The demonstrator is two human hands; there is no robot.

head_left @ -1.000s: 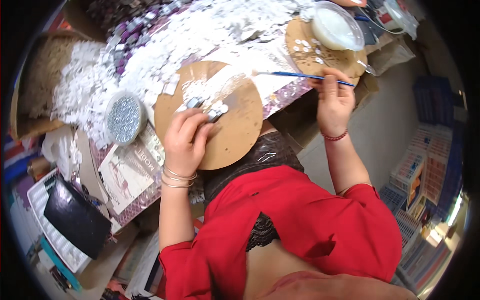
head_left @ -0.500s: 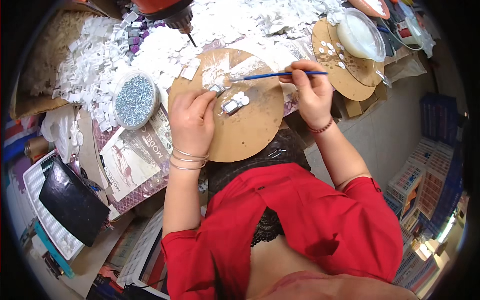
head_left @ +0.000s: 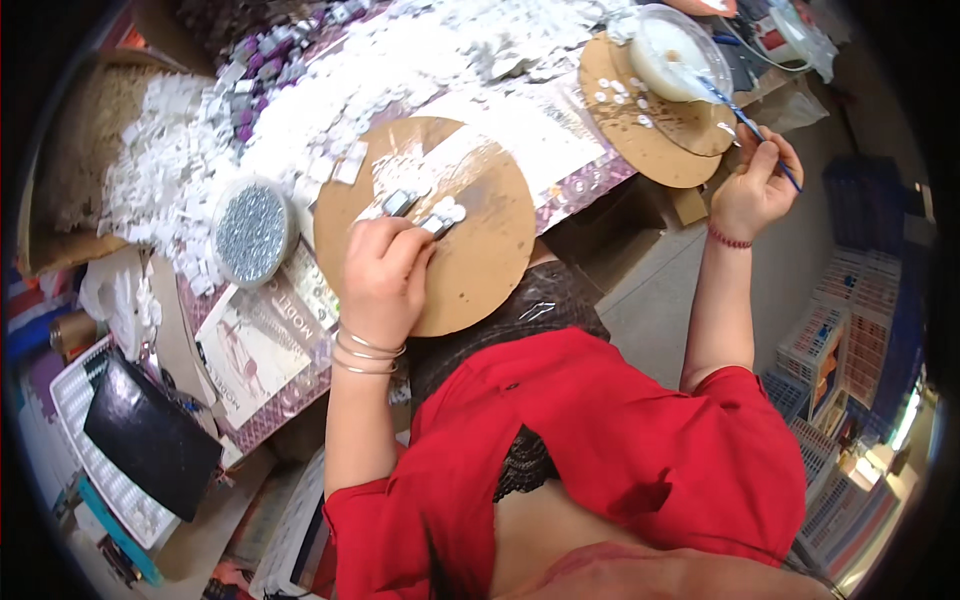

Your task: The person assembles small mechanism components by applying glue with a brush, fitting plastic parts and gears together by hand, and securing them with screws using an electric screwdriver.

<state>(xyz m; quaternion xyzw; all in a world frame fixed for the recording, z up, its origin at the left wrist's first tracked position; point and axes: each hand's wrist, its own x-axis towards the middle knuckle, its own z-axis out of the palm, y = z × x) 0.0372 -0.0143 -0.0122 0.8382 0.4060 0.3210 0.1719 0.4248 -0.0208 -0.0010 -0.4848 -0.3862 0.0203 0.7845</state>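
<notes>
My left hand (head_left: pixel 384 275) is closed, its fingertips pinched at a small grey block (head_left: pixel 436 226) on a round brown board (head_left: pixel 480 275). Several small white discs (head_left: pixel 452 210) sit against that block's far end. A second small grey block (head_left: pixel 398 203) lies just beyond my left fingers. Out to the right, my right hand (head_left: pixel 757 185) grips a thin blue paintbrush (head_left: pixel 745 120) by its handle. The brush's tip end is at a clear plastic bowl (head_left: pixel 637 68) of whitish stuff. Fingers partly hide the nearer block.
Under the bowl lie overlapping brown boards (head_left: pixel 665 165) with several loose white discs. A round tub of small metallic pieces (head_left: pixel 252 232) stands left of my left hand. White plastic parts (head_left: pixel 165 160) heap across the back. A black case (head_left: pixel 150 435) rests at lower left.
My right hand has swung right with the brush, from over the board to the bowl. My left fingertips have shifted from one grey block to the other. The view has turned, losing the orange-red drill.
</notes>
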